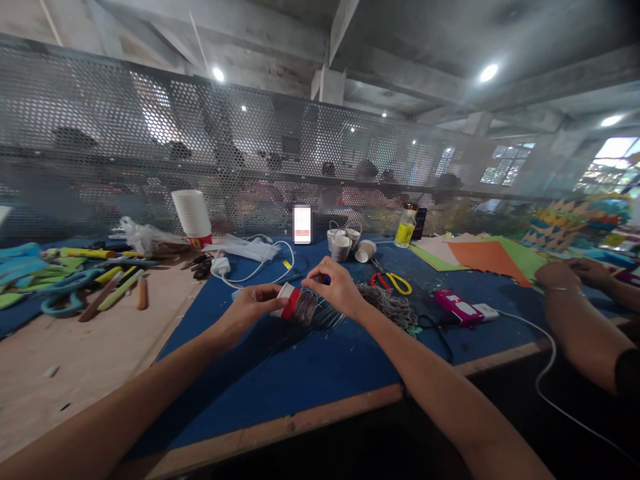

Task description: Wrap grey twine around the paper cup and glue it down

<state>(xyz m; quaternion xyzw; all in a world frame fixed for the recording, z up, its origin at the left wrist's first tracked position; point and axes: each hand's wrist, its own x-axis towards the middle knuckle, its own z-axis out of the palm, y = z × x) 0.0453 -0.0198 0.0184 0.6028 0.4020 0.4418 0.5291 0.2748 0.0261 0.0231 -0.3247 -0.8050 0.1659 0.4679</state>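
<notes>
My left hand (255,308) grips a white paper cup (284,293) tilted on its side, its mouth toward the upper left. A red band (291,304) circles the cup, and grey cord (305,308) is wound around its lower part. Close above the cup, my right hand (334,287) is closed in a pinch; what lies between its fingertips is too small to make out. Something dark blue shows inside its curled fingers. Thin pale strands (330,315) lie beneath this hand. A loose heap of grey cord (387,305) sits to its right.
Red-and-yellow-handled scissors (397,283), small cord-wrapped cups (341,247) and a lit phone (302,225) stand beyond. Stacked paper cups (192,215), a white charger (220,267) and blue scissors (67,293) are left. Rightward lie a magenta box (457,307), coloured paper (490,257) and another person's arm (575,320).
</notes>
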